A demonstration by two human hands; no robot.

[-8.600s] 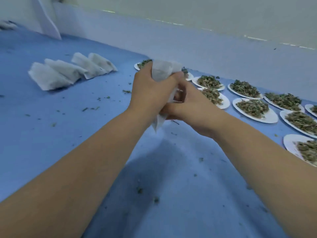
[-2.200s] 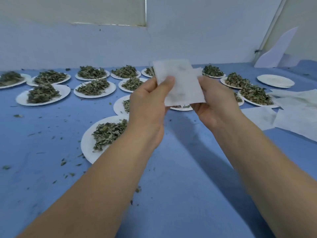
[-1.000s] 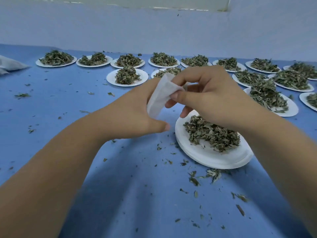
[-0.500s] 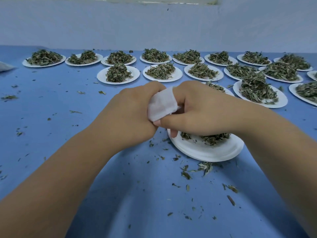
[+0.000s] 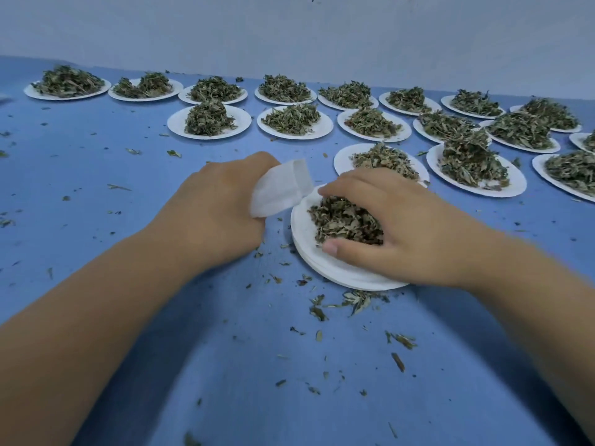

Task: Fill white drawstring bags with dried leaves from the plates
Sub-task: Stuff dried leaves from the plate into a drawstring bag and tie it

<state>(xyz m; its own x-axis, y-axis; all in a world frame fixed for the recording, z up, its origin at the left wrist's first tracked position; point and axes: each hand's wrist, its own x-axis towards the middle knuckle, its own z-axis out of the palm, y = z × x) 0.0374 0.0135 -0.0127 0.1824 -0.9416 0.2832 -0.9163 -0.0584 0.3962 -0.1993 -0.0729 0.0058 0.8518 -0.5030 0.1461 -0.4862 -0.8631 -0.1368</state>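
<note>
Holding a white bag [image 5: 280, 188] in the left hand [image 5: 222, 214], closed tight round its lower end, open mouth tilted up at the far-left rim of the nearest plate [image 5: 325, 268]. Cupping the dried leaves [image 5: 341, 220] on that plate with the right hand [image 5: 402, 226], fingers [image 5: 351, 185] curled over the pile's far side, thumb against the near side. Open blue desk [image 5: 122, 162] left and near, littered with leaf bits; behind and right, crowded rows of heaped plates [image 5: 209, 120] up to the wall [image 5: 289, 33]
</note>
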